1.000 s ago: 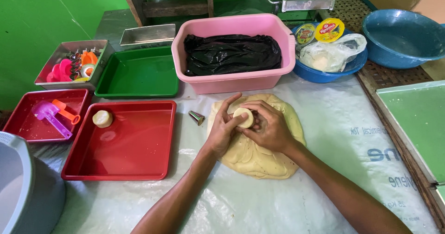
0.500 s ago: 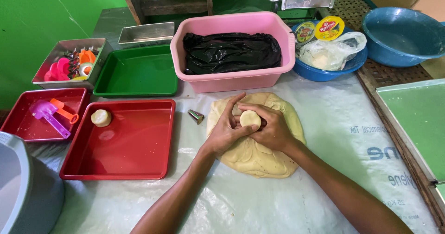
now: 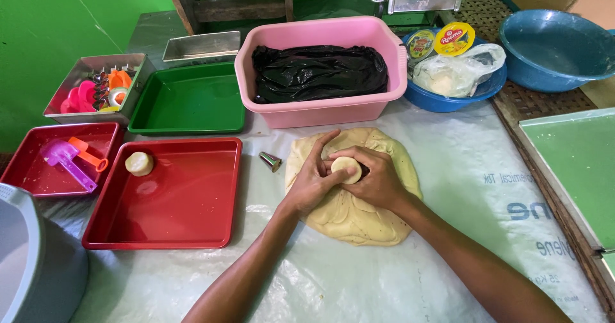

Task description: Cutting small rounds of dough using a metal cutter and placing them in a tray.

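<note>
A flat sheet of pale dough (image 3: 359, 217) lies on the plastic-covered table. Above its upper middle, my left hand (image 3: 314, 179) and my right hand (image 3: 378, 179) meet around a small round dough disc (image 3: 346, 168); my right hand seems to hold a dark round cutter under it, mostly hidden. Both hands touch the disc. One round dough piece (image 3: 139, 163) sits in the top left corner of the red square tray (image 3: 192, 233). A small metal cone tip (image 3: 271, 161) lies between that tray and the dough.
A pink tub (image 3: 320, 112) with a black plastic bag sits behind the dough. A green tray (image 3: 186, 102), a metal tin of coloured cutters (image 3: 96, 89), a red tray with plastic scoops (image 3: 38, 169), two blue bowls (image 3: 551, 41) and a grey bucket (image 3: 32, 265) surround the table.
The hands have stayed over the dough sheet, shifting their fingers around the small disc. The view has moved slightly.
</note>
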